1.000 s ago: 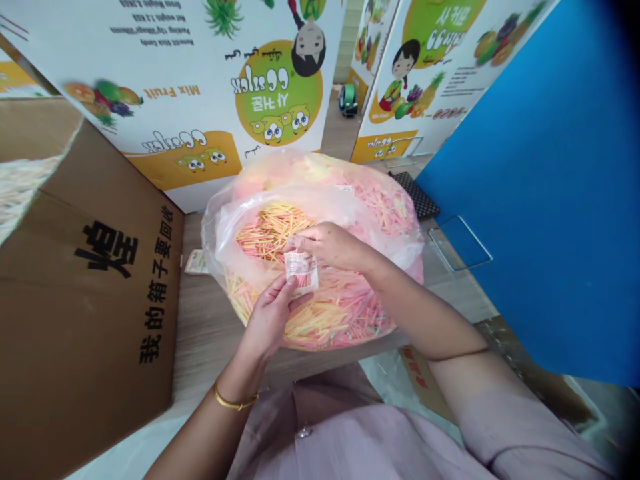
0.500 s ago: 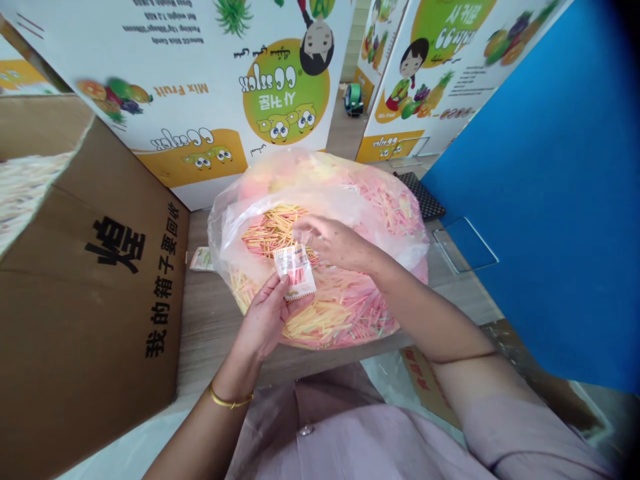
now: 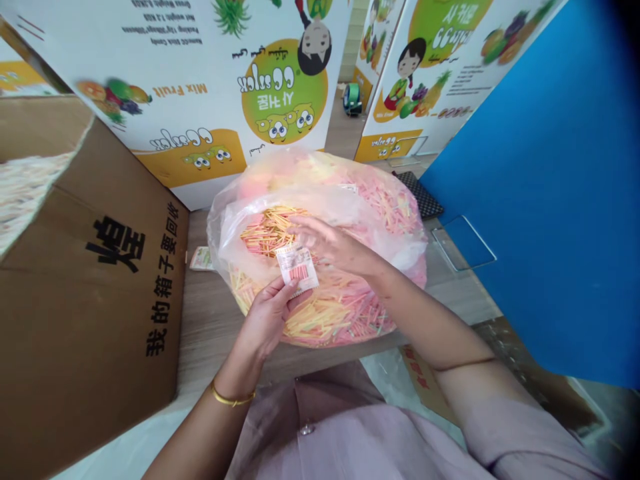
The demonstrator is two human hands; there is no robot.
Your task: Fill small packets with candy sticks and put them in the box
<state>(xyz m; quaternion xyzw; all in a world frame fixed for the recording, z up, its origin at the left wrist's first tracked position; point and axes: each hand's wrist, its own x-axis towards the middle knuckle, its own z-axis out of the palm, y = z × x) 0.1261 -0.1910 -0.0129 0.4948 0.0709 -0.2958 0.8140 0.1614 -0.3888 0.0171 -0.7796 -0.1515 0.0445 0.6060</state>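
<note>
Between the thumb and fingers of my left hand (image 3: 273, 310) is a small white candy packet (image 3: 299, 270) with a clear window showing pink sticks. My right hand (image 3: 323, 240) is just above and behind the packet, its fingers stretched toward the sticks with nothing visible in them. Beneath both hands sits a large clear plastic bag (image 3: 320, 200), its mouth spread wide. Loose pink and yellow candy sticks (image 3: 270, 230) show in the opening, and more lie inside the bag, seen through the plastic.
A brown carton (image 3: 120, 287) stands on the left. Printed white cartons (image 3: 200, 107) form the back, with a green tape roll (image 3: 353, 99) nearby. At right is a blue panel (image 3: 530, 200) with a wire handle (image 3: 465, 243). Another packet (image 3: 201, 259) lies on the table (image 3: 205, 313).
The packet in my left hand has shifted slightly right and tilted a little. My right hand's fingers have straightened out near its top edge.
</note>
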